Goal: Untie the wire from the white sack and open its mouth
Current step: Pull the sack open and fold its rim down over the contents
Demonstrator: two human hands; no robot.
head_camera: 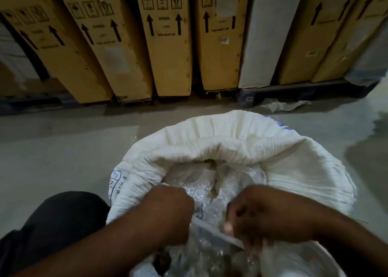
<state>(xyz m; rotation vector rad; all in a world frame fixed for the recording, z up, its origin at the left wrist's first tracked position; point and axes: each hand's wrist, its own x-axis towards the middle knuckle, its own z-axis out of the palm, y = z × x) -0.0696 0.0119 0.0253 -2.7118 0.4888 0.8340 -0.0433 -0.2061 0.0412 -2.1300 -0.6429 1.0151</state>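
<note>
Both hands, L (170,211) & R (258,213), fingers clamped on clear plastic liner (210,195) inside wide-open white sack (231,148).

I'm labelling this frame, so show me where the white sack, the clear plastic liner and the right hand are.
white sack (241,134): head view, rolled-back far rim.
clear plastic liner (210,190): head view, crinkled part between the hands.
right hand (262,211): head view, back of the hand.

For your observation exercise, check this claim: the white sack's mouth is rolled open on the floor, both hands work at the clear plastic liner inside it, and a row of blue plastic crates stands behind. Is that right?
Not quite. The head view shows tall brown cardboard boxes behind, not blue crates. The rest holds: the white sack is rolled open on the floor, and the left hand and right hand work at the clear plastic liner.
</note>
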